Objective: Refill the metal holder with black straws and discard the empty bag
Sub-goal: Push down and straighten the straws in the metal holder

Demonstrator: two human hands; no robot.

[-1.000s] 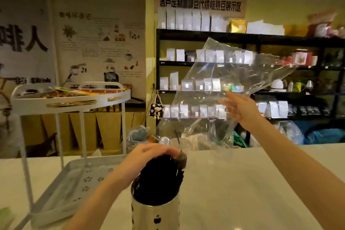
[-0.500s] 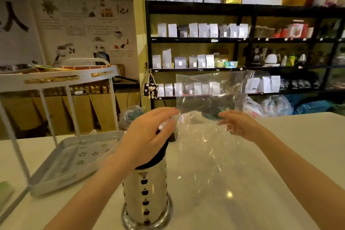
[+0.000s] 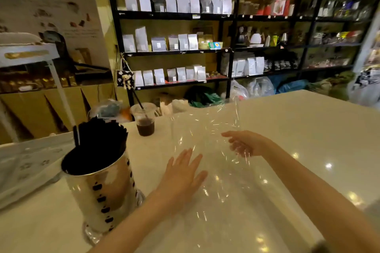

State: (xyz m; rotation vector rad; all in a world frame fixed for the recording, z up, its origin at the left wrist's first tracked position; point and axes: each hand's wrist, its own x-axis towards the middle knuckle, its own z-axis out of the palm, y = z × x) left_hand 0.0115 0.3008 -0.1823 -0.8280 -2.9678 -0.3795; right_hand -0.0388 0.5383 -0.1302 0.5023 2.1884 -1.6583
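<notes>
Standing at far left on the pale bench (image 3: 308, 129): a white tray rack (image 3: 30, 170), blurred. Next, the metal holder (image 3: 100, 189), upright near the front edge, packed full of black straws (image 3: 100, 139) rising above its rim. Behind it, a plastic cup (image 3: 145, 119) of dark drink with one straw. Then the left hand (image 3: 182, 176), palm down, fingers (image 3: 186, 157) spread flat on the near part of the empty bag (image 3: 207, 129) (clear, seen mostly by its glints), which lies crumpled on the bench right of the holder. Further right, the right hand (image 3: 244, 145), fingers loosely curled at the bag's right edge; cannot tell whether actually pinching it. Beyond, black shelves (image 3: 174, 15) of pale pouches.
</notes>
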